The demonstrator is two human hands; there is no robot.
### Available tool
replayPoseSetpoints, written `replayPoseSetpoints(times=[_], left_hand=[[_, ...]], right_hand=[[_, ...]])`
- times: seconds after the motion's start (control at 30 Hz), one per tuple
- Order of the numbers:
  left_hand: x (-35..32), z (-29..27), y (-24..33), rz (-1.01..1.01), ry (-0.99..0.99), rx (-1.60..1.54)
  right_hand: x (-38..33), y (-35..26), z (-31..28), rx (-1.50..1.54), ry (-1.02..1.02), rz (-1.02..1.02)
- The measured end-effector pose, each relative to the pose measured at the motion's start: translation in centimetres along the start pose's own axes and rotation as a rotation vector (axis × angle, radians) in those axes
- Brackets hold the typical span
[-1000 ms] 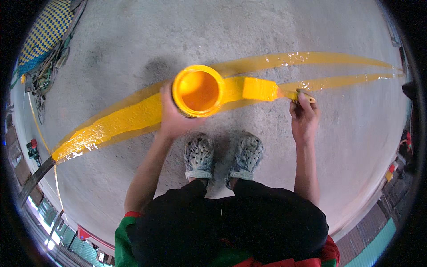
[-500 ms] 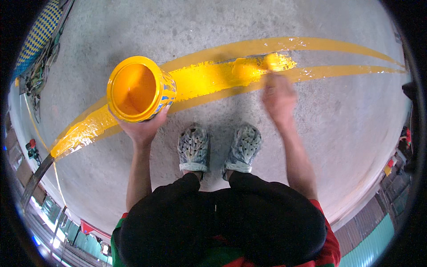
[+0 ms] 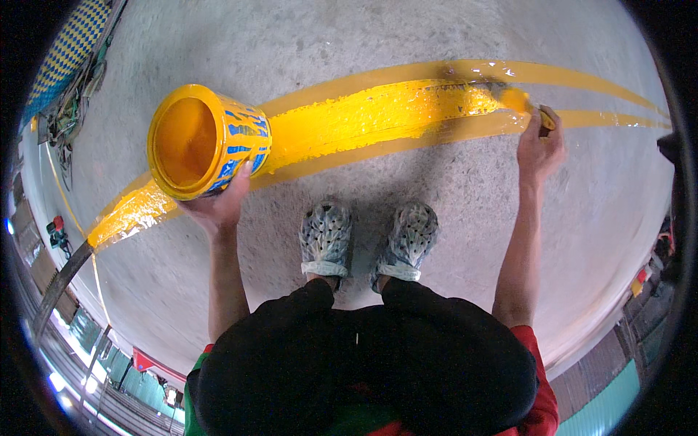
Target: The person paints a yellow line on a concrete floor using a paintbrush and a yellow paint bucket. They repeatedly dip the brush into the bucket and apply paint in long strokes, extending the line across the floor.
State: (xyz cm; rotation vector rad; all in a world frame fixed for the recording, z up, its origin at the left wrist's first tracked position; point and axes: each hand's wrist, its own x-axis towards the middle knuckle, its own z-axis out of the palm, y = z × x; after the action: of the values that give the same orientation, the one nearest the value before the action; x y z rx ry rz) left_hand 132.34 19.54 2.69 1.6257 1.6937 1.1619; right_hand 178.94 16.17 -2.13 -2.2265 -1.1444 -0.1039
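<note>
My left hand [image 3: 222, 207] is closed around the lower side of a paint can [image 3: 249, 138], blue-marked and streaked with yellow drips. The can tilts so that its mouth shows yellow-orange paint inside. Over on the right, my right hand [image 3: 542, 149] grips the handle of a paintbrush [image 3: 516, 100], whose bristles are loaded with yellow. Its tip is at the right end of a wet yellow stripe [image 3: 363, 112] on the concrete floor. Strips of tan masking tape [image 3: 414, 73] run along both sides of the stripe. Part of the brush handle is hidden by my fingers.
My feet, in clogs wrapped in clear plastic [image 3: 325, 236], stand just below the stripe. A blue-and-yellow checked sheet [image 3: 69, 54] and tangled cords [image 3: 76, 109] lie at the far left. A dark strip [image 3: 65, 280] continues from the stripe's left end.
My right hand and the brush have moved right along the stripe, and wet yellow reaches farther right. The can has shifted left and tips more to the left.
</note>
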Motion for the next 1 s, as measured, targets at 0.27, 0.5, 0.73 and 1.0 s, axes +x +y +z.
replayPoseSetpoints(times=[0.27, 0.5, 0.73, 1.0], left_hand=[[0.7, 0.3, 1.0, -0.088, 0.029, -0.112], [0.5, 0.9, 0.9, -0.054, 0.097, -0.188], [0.5, 0.8, 0.4, -0.077, 0.076, -0.114], [0.4, 1.3, 0.7, -0.062, 0.059, -0.094]], right_hand=[[-13.7, -14.8, 3.9, 0.441, -0.544, -0.719], [-7.4, -7.5, 3.8, 0.694, -0.466, 0.208], [0.9, 3.6, -1.1, -0.183, -0.064, -0.297], [-14.3, -12.9, 2.3, 0.619, -0.701, -0.724]])
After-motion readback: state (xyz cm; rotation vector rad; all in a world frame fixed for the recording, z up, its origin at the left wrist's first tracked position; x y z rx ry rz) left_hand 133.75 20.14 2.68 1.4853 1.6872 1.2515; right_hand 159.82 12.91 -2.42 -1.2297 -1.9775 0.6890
